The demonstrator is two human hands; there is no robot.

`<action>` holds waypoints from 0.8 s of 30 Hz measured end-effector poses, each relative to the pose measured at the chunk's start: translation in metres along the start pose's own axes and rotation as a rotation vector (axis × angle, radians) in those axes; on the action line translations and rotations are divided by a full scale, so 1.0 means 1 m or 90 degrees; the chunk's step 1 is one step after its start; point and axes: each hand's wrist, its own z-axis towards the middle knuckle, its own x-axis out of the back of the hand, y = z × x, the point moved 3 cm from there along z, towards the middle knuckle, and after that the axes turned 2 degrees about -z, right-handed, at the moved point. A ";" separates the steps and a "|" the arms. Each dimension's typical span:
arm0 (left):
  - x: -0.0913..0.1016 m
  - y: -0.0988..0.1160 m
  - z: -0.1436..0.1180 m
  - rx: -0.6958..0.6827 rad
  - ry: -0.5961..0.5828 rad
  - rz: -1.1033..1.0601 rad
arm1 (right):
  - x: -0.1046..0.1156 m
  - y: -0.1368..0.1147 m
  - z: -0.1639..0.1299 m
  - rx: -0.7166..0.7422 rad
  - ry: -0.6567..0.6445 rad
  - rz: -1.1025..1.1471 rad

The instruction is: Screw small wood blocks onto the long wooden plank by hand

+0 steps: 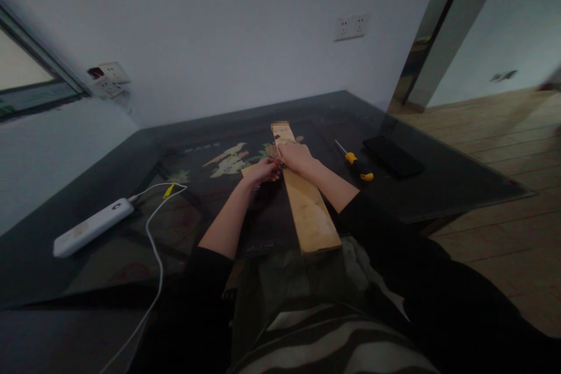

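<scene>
2 bare hands meet at a long wooden board [310,210] on a dark table [460,187], as I follow from afar through the head camera; the board runs from the table's near edge toward its far edge, probably laid lengthwise so both hands reach it; the right hand [298,156] lies over its upper stretch, fingers curled, seemingly to steady it; the left hand [264,171] is just left of the board, fingers drawn together beside the right hand; I cannot tell what, if anything, either set pinches; a pale wooden piece [247,171] shows beside the left hand; a yellow-and-black screwdriver [358,167] lies toward the right corner, handle angled nearer, apparently parked within reach; just right of it sits a dark slab [393,156]; near the left edge, a white device [94,227] trails a white cable [161,270] over the near edge, likely placed clear of the handwork.
</scene>
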 end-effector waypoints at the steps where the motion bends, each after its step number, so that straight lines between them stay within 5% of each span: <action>1: 0.000 0.000 0.000 0.000 -0.003 -0.001 | -0.001 0.001 0.000 -0.006 -0.005 0.000; 15: 0.000 -0.001 0.001 0.003 0.005 -0.004 | 0.002 0.000 0.002 0.047 0.007 -0.024; 24: 0.001 -0.003 0.004 -0.006 -0.009 0.005 | -0.004 0.008 0.007 0.000 0.005 -0.008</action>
